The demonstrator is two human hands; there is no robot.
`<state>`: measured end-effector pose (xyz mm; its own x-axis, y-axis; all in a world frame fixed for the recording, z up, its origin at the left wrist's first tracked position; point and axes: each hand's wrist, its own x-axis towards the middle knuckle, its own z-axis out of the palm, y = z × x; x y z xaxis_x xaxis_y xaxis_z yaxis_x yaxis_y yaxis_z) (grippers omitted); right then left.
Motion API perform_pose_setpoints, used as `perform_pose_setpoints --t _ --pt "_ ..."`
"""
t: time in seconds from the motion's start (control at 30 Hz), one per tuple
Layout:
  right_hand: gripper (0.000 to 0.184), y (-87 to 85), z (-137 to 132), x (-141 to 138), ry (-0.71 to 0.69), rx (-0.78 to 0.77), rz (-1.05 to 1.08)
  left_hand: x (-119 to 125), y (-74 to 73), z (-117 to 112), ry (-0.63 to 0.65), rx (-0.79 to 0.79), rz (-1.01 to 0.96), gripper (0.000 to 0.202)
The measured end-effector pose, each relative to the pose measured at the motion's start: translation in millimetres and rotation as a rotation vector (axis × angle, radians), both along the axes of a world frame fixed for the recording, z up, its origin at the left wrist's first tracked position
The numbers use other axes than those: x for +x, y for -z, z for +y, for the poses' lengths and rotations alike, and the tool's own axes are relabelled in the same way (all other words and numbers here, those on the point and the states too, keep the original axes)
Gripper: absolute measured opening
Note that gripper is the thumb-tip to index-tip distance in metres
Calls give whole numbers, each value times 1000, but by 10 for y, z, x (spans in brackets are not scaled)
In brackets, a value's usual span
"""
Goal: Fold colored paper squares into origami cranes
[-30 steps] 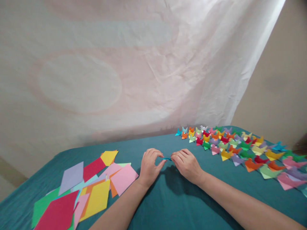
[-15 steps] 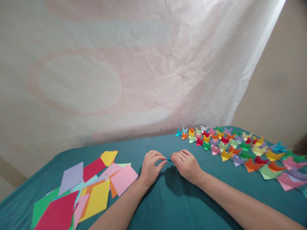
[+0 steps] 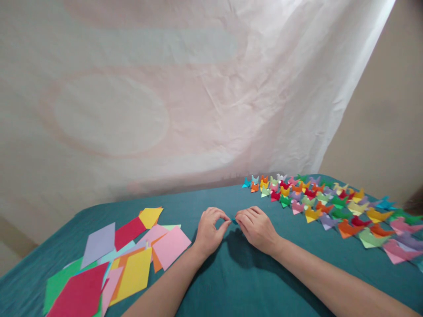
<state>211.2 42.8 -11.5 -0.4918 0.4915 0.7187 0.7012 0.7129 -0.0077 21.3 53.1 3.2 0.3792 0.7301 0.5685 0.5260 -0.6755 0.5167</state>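
My left hand (image 3: 209, 230) and my right hand (image 3: 257, 226) meet at the middle of the teal tablecloth (image 3: 238, 281). Both pinch a small blue folded paper piece (image 3: 233, 219) between their fingertips; only a sliver of it shows. The fingers of each hand are curled and pressed together on it. The hands rest low, close to the cloth.
A loose pile of flat coloured paper squares (image 3: 115, 259) lies at the left. Several rows of folded paper birds (image 3: 324, 204) in many colours stand at the right, running to the table's far edge. A wrinkled pale sheet (image 3: 165, 101) hangs behind the table.
The hands have drawn slightly closer together, so less of the blue paper shows between them. Nothing else has moved.
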Motion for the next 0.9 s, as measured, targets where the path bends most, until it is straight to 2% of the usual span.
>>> perform_pose_setpoints --t 0.3,0.5,0.9 --pt "12 -33 -60 -13 -81 -62 23 19 -25 -35 181 -120 -103 5" --pt "12 -53 -76 -12 -97 -89 45 44 -25 -35 183 -199 -202 10" --pt "10 -50 -85 -18 -91 -148 107 38 62 24 187 -462 -404 16"
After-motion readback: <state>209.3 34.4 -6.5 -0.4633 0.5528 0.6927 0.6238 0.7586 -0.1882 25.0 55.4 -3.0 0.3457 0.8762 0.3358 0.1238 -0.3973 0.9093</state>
